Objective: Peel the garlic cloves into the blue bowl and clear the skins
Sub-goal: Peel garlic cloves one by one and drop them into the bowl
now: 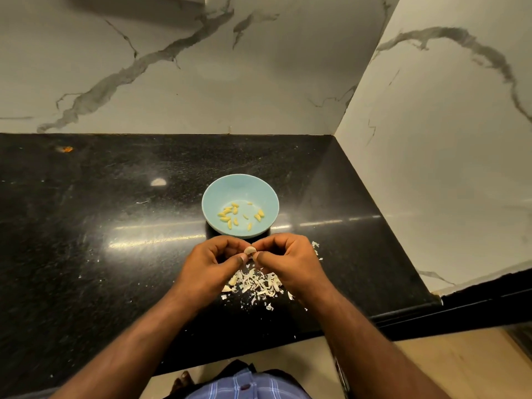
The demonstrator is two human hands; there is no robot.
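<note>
A blue bowl (214, 191) stands on the black counter and holds several peeled yellow garlic cloves (230, 216). Just in front of the bowl, my left hand (211, 263) and my right hand (290, 259) meet fingertip to fingertip and together pinch one pale garlic clove (250, 250) above the counter. Both hands have curled fingers. Beneath and between my hands lies a heap of white garlic skins (256, 285), with smaller flakes scattered around it and a few to the right of my right hand.
The black granite counter (115, 226) meets marble walls at the back and on the right. Its front edge runs diagonally near my body, dropping to the floor at lower right. A small orange speck (67, 149) lies at the far left.
</note>
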